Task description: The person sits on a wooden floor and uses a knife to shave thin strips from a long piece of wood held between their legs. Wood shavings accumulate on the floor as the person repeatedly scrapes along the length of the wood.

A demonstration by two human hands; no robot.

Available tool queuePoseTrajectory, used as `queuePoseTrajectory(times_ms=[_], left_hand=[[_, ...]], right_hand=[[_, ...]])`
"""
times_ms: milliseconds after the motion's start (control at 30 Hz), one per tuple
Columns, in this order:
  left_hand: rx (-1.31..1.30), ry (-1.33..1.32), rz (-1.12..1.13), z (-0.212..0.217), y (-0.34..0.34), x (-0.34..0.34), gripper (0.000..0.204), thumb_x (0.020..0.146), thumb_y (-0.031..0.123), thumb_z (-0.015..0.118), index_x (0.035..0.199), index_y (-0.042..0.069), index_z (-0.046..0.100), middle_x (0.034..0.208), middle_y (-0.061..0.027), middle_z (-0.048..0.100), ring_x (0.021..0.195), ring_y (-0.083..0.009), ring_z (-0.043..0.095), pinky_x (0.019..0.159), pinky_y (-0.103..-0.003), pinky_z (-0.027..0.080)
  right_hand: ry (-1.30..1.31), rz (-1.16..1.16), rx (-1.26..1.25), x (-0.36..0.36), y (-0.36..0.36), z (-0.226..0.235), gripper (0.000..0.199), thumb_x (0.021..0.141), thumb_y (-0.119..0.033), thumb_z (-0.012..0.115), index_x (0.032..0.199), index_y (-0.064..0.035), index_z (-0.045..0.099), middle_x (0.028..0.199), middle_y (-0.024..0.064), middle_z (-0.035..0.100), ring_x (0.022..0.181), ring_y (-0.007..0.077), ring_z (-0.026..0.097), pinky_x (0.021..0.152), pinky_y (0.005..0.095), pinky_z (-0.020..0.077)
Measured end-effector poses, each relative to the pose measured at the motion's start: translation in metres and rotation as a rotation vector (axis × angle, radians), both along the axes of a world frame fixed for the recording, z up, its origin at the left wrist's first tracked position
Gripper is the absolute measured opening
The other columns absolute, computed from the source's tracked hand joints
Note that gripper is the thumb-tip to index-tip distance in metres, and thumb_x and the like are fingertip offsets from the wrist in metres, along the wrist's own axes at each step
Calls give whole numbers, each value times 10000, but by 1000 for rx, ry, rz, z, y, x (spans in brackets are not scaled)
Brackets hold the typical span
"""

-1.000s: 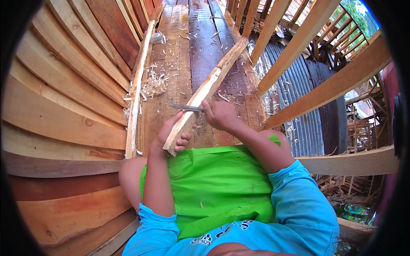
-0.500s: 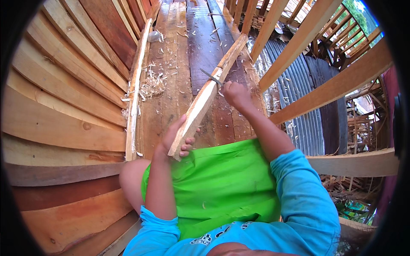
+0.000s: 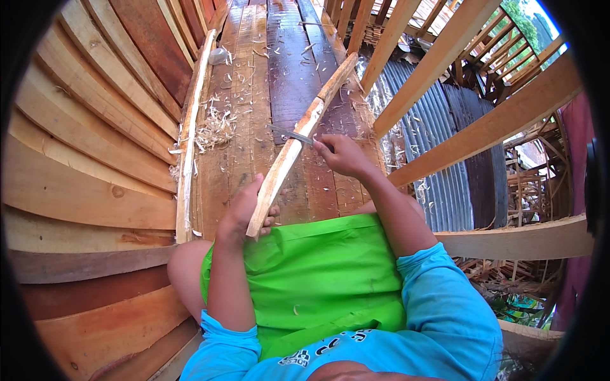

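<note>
A long piece of wood (image 3: 279, 170) slants from my lap away to the far right, its near half shaved pale and its far half darker and rough. Around its near end wraps my left hand (image 3: 240, 206), with fingertips showing on the right side of the wood. My right hand (image 3: 344, 155) is closed on a knife whose handle it hides. The knife's blade (image 3: 291, 134) lies across the upper face of the wood, about midway along, its tip pointing left. A green cloth (image 3: 324, 273) covers my lap beneath the near end.
Curled shavings (image 3: 216, 130) are heaped on the plank floor (image 3: 244, 165), with more scattered beyond. A long pale strip of wood (image 3: 188, 140) runs beside the slatted wall (image 3: 95, 178) at left. Wooden railing bars (image 3: 438, 76) stand at right, above corrugated metal sheets (image 3: 438, 146).
The knife and my right hand have come nearer to me along the wood. The piece looks slightly rolled, with its pale face narrower. The whole view has shifted a little.
</note>
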State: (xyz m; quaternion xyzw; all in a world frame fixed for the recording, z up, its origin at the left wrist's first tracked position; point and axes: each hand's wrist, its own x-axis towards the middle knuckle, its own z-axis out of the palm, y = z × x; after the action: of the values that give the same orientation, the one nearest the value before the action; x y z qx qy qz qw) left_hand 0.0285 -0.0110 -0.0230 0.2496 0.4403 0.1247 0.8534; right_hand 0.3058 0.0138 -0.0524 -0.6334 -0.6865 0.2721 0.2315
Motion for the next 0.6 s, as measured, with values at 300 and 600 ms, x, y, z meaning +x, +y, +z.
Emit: queuePoseTrajectory(times_ms=[300, 600], left_hand=[[266, 266, 64, -11, -20, 14, 486, 1000, 466, 326, 1053, 49, 570, 639, -79, 536, 411, -151, 471, 353, -302, 382], [474, 362, 56, -26, -23, 16, 494, 1004, 470, 324, 1091, 57, 580, 637, -66, 518, 382, -128, 438, 332, -286, 376]], right_hand=[[83, -127, -111, -24, -7, 18, 600, 874, -561, 563, 786, 20, 679, 643, 148, 609, 642, 280, 620, 602, 417, 443], [144, -163, -115, -29, -2, 10, 669, 840, -618, 573, 628, 11, 650, 499, 107, 542, 487, 246, 569, 511, 398, 425]])
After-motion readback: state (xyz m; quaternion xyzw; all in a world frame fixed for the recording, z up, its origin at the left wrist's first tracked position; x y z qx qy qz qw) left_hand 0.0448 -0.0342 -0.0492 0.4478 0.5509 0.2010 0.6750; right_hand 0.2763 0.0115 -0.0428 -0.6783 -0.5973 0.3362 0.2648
